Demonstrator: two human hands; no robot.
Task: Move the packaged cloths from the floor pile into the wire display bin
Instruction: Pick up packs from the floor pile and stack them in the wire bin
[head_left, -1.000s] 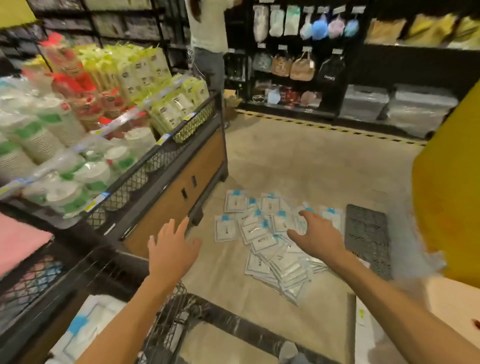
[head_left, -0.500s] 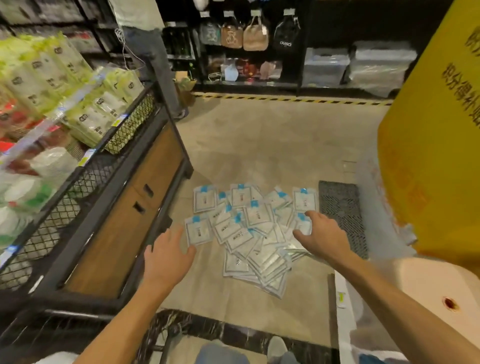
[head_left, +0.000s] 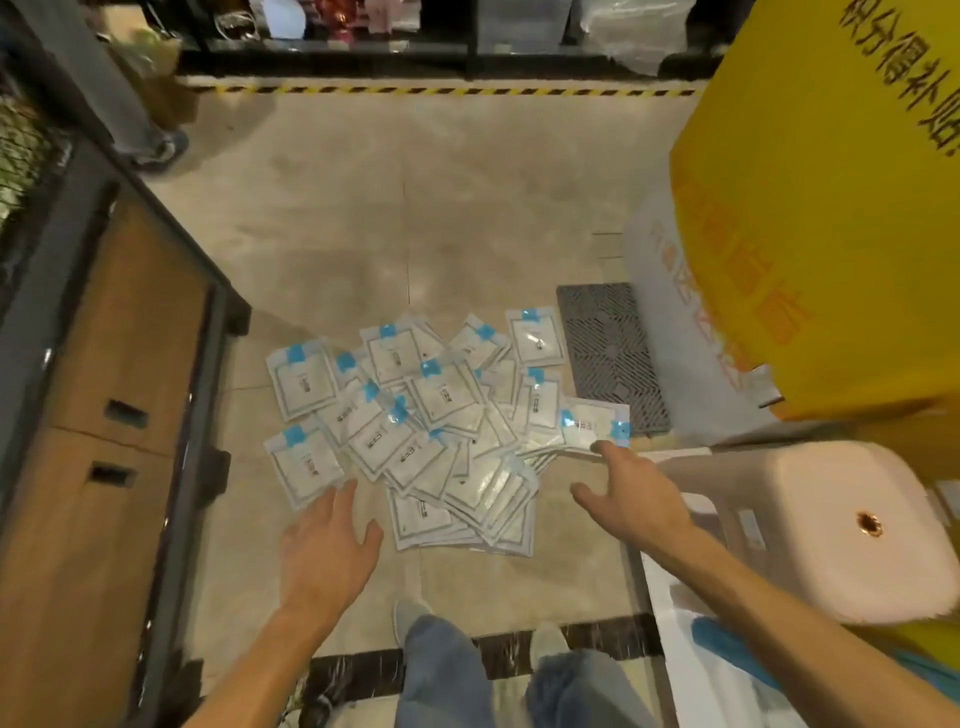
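Note:
A loose pile of packaged cloths (head_left: 431, 415), clear flat packets with blue tabs, lies on the tan floor ahead of my feet. My left hand (head_left: 327, 545) hovers open at the pile's near left edge, its fingertips next to the nearest packet (head_left: 304, 467). My right hand (head_left: 631, 493) reaches in from the right with spread fingers; its fingertips are at the edge of a packet (head_left: 592, 423) on the pile's right side. Neither hand holds anything. The wire display bin is out of view.
A wooden display stand with a dark metal frame (head_left: 119, 415) runs along the left. A dark floor grate (head_left: 613, 358) lies right of the pile. A pale plastic stool (head_left: 810, 525) and a yellow bag or sign (head_left: 831, 208) crowd the right side. My feet (head_left: 415, 618) stand just behind the pile.
My view has tilted down and moved closer to the pile; the wire bin and shelves have left the view. Both hands have dropped toward the packets' near edges.

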